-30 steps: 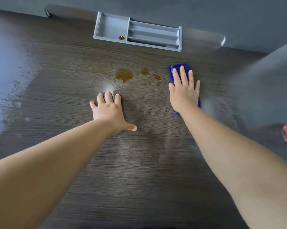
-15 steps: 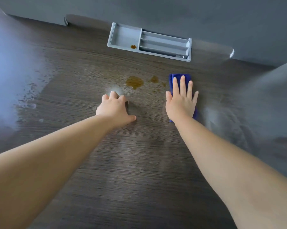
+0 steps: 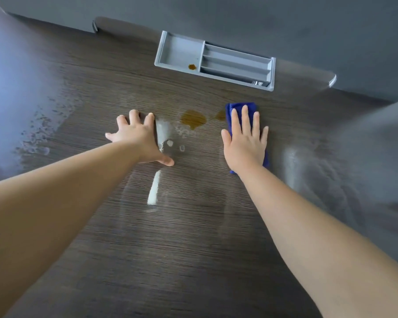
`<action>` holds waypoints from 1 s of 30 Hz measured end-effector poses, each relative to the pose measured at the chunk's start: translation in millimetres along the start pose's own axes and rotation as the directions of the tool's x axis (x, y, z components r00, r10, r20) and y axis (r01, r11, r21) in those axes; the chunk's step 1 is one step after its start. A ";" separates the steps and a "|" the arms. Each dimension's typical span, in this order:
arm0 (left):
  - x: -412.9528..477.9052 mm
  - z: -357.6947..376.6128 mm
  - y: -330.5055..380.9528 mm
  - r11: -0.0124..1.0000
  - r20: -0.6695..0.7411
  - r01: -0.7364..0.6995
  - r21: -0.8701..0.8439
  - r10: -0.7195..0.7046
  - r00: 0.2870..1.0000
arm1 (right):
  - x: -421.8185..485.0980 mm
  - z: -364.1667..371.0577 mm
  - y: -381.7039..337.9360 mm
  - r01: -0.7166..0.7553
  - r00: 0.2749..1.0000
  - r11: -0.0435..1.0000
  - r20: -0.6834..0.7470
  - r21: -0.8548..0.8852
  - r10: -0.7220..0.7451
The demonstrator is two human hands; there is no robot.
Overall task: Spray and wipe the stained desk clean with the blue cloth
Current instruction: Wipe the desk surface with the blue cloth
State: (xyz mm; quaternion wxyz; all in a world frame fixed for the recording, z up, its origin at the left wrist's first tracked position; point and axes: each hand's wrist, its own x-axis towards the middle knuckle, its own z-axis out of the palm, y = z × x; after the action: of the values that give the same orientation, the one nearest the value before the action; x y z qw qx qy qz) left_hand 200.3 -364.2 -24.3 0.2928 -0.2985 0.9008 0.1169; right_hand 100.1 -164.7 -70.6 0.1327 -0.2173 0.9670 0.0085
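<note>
The dark wood-grain desk (image 3: 193, 237) carries brown stains (image 3: 192, 118) at its middle, with wet spray droplets (image 3: 182, 134) just left of them. My right hand (image 3: 246, 141) presses flat on the folded blue cloth (image 3: 240, 107), whose left edge touches a smaller brown stain (image 3: 220, 115). My left hand (image 3: 138, 138) lies flat and spread on the desk to the left of the stains, holding nothing. No spray bottle is in view.
A grey recessed tray (image 3: 214, 60) with compartments sits at the desk's far edge; a small brown drop (image 3: 192, 66) lies in its left compartment. Wet glare patches show at the left (image 3: 33, 138) and right (image 3: 308, 168). A grey wall runs behind the desk.
My right hand has slid the blue cloth left, onto the small stains beside the large one. My left hand has spread flat and shifted a little left.
</note>
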 end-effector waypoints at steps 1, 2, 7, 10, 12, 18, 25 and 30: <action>1.3 -1.3 0.7 1.000 0.007 0.006 0.001 -0.006 1.000 | -9.4 3.8 1.4 0.059 0.998 0.998 -0.005 -0.010 -0.059; 2.4 -1.8 1.2 1.000 0.011 0.009 0.003 -0.009 1.000 | -22.1 7.7 6.3 0.146 0.989 0.989 -0.019 -0.030 -0.147; 4.3 -0.4 -0.5 1.000 0.019 -0.010 0.027 0.009 1.000 | -20.2 4.0 44.0 0.444 0.895 0.890 0.009 -0.107 -0.445; 6.4 1.2 -1.5 1.000 0.014 -0.012 0.012 0.012 1.000 | 19.0 -4.5 23.4 0.261 0.965 0.963 -0.012 -0.071 -0.263; 6.5 1.1 -1.4 1.000 0.017 -0.011 0.009 0.011 1.000 | 28.6 -4.3 -5.6 0.092 0.994 0.995 -0.056 -0.042 -0.094; 5.0 -1.2 -0.7 1.000 0.034 -0.003 0.012 0.002 0.999 | -18.5 5.2 2.6 0.495 0.867 0.863 -0.010 -0.099 -0.498; 4.0 -4.1 2.7 1.000 0.044 0.012 0.012 -0.012 0.999 | 33.9 -4.4 -36.1 0.120 0.990 0.992 -0.070 -0.026 -0.121; 4.2 -2.1 1.7 1.000 0.034 0.005 -0.004 -0.005 0.999 | 1.9 3.9 -43.3 0.488 0.871 0.869 -0.018 -0.082 -0.490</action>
State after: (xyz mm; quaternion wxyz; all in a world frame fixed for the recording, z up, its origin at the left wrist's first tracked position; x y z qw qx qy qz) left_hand 195.6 -365.6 -25.0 0.3077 -0.2994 0.8947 0.1231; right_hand 117.7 -204.3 -73.1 0.1040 -0.4598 0.8819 0.0068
